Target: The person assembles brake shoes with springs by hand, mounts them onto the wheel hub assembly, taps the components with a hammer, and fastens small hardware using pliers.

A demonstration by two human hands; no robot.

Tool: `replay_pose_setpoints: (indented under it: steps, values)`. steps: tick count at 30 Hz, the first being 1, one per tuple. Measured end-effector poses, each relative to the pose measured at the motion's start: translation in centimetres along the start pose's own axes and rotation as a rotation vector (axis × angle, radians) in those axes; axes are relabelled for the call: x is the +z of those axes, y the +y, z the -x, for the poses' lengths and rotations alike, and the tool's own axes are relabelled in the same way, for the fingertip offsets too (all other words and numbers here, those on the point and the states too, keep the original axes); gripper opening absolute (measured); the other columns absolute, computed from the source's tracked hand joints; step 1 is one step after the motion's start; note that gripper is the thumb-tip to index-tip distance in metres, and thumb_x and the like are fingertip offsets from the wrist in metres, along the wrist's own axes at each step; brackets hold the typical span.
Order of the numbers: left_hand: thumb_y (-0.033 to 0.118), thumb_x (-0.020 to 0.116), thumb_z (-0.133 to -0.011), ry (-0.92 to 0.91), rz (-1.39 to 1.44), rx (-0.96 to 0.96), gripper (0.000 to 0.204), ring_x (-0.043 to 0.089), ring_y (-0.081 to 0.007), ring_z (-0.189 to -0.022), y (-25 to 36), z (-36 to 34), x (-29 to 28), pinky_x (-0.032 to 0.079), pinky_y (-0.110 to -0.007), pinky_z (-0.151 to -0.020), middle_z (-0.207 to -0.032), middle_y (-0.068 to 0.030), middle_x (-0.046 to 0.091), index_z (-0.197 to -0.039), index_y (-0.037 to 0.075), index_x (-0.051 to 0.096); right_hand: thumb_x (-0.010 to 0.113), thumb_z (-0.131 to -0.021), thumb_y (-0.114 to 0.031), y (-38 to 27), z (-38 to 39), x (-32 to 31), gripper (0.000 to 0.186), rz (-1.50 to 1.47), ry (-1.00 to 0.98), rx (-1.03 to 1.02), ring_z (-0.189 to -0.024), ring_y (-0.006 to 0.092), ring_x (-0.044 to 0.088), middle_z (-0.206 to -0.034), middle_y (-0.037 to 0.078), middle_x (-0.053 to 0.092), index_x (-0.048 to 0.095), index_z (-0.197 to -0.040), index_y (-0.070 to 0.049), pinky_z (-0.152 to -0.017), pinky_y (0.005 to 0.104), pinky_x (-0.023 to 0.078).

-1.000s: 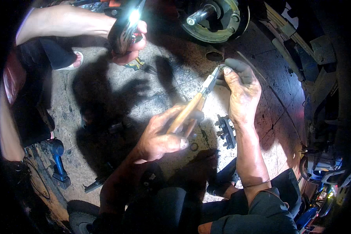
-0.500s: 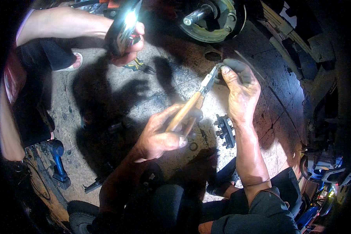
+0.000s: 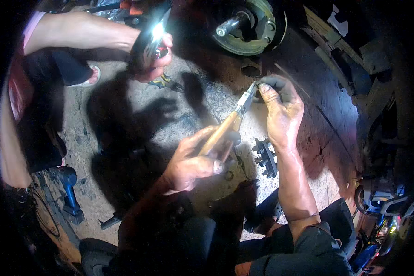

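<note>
My left hand (image 3: 188, 163) is closed around the yellowish handles of a pair of slim-nosed pliers (image 3: 222, 129), which slants up and to the right. At the plier tips, my right hand (image 3: 284, 112) pinches with thumb and forefinger. Something small and dark is between these fingers and the tips, too small to name. Below the right hand, beside my forearm, a black plate with several studs (image 3: 265, 158) lies on the floor. A small ring (image 3: 228, 175) rests on the floor just below my left thumb.
Another person's hand (image 3: 158, 66) holds a bright light (image 3: 157, 32) at upper left. Yellow-and-black pliers (image 3: 163, 82) lie beneath it. A wheel hub with a protruding shaft (image 3: 230, 26) stands at the top. A blue cordless power tool (image 3: 70, 195) is at left, a tyre (image 3: 94, 257) at lower left.
The view has shifted slightly. The other person's hand and light sit a little lower and further right. My hands keep their hold at the pliers, with my right hand slightly further left.
</note>
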State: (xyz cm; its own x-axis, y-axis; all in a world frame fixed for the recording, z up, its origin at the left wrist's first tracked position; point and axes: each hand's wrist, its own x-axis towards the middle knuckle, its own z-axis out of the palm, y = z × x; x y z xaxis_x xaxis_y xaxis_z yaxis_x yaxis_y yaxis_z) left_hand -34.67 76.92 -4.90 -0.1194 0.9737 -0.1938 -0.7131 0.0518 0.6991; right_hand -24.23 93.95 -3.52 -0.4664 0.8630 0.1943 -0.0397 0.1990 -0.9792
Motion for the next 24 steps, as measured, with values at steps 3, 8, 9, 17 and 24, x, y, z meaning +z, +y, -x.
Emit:
replay_pose_setpoints:
  steps: [3, 8, 9, 17, 24]
  values:
    - [0.012, 0.061, -0.060, 0.001, 0.002, 0.008, 0.068, 0.048, -0.0121, -0.090, 0.0, -0.1, 0.3, 0.040, -0.024, -0.079, -0.098, -0.0032, 0.052, -0.125, -0.002, 0.048, 0.058, -0.088, 0.002, 0.4, -0.1, 0.1, 0.009, 0.037, 0.003, -0.033, -0.075, 0.0086, 0.057, -0.086, 0.003, 0.061, 0.060, -0.097, 0.000, -0.069, 0.0229, 0.050]
    - [0.012, 0.062, -0.062, -0.014, -0.011, 0.026, 0.067, 0.045, -0.0107, -0.093, -0.2, 0.0, 0.3, 0.037, -0.023, -0.084, -0.101, -0.0024, 0.051, -0.126, -0.002, 0.048, 0.057, -0.088, 0.001, -0.2, 0.2, 0.7, 0.009, 0.067, 0.028, -0.008, -0.076, 0.0078, 0.056, -0.086, 0.001, 0.060, 0.060, -0.097, -0.001, -0.070, 0.0224, 0.049]
    - [0.012, 0.062, -0.062, -0.014, -0.011, 0.026, 0.067, 0.045, -0.0107, -0.093, -0.3, 0.0, 0.3, 0.037, -0.023, -0.084, -0.101, -0.0024, 0.051, -0.126, -0.002, 0.048, 0.057, -0.088, 0.001, -0.1, 0.2, 0.6, 0.009, 0.068, 0.028, -0.009, -0.076, 0.0078, 0.056, -0.086, 0.001, 0.060, 0.060, -0.097, -0.001, -0.070, 0.0224, 0.049]
    - [0.015, 0.061, -0.064, 0.012, -0.102, 0.040, 0.064, 0.045, -0.0100, -0.082, 0.0, -0.3, 0.3, 0.037, -0.022, -0.074, -0.091, -0.0019, 0.049, -0.124, -0.002, 0.050, 0.057, -0.088, 0.001, -0.1, -0.1, 0.6, 0.009, 0.123, 0.015, -0.032, -0.076, 0.0070, 0.055, -0.085, 0.001, 0.060, 0.060, -0.097, -0.001, -0.071, 0.0218, 0.048]
    - [0.016, 0.061, -0.065, 0.018, -0.243, 0.031, 0.060, 0.049, -0.0101, -0.078, 1.8, -0.8, 0.8, 0.041, -0.024, -0.070, -0.087, -0.0028, 0.051, -0.121, -0.003, 0.051, 0.057, -0.088, 0.000, 0.7, -1.0, 0.7, 0.008, 0.164, 0.009, -0.098, -0.075, 0.0064, 0.054, -0.084, 0.000, 0.060, 0.060, -0.096, -0.001, -0.068, 0.0209, 0.046]
